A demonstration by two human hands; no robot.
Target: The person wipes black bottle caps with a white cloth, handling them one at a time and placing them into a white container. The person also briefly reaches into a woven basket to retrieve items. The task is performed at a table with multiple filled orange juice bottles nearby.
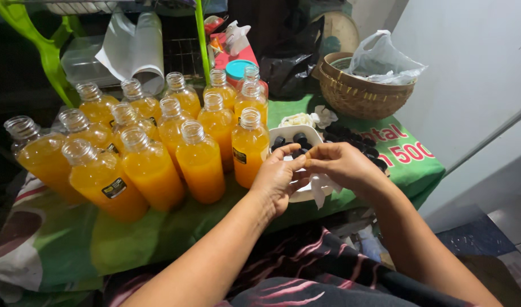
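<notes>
My left hand (278,181) and my right hand (340,165) meet over a white bowl (294,134) that holds several black bottle caps (299,138). Both hands pinch a small white piece of paper or plastic (319,189) between the fingertips; a strip of it hangs below them. To the left of the bowl stand several uncapped clear bottles filled with orange juice (200,162), the nearest one (249,148) right beside my left hand. More black caps (367,149) lie on the green cloth behind my right hand.
A woven basket (363,94) with a clear plastic bag in it sits at the back right. A green printed cloth (411,162) covers the table. White crumpled scraps (309,119) lie behind the bowl. A black bag (292,71) and clear containers (90,62) stand at the back.
</notes>
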